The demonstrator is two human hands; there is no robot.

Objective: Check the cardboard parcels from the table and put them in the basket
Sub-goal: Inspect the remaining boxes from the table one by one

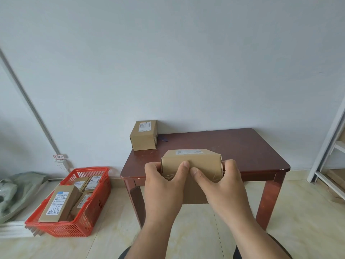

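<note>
Brown counter [242, 146] stands against the wall. Both hands, left [164, 186] and right [222, 186], clasp a parcel [192, 163] above its front edge. Left of it, a red basket [89, 217] holds parcels.

head view, forward and down

Two hands show, the left hand [161, 181] and the right hand [223, 181]; one cardboard parcel [192, 164] sits between them; one more parcel [143, 135] stands on the back left corner of the surface [242, 146], of which there is one; one red basket [93, 212] sits on the floor; at least four labelled parcels lie in it, the largest [59, 203] in front, though more may be hidden beneath; one grey-green bag [16, 191] lies at far left.
</note>
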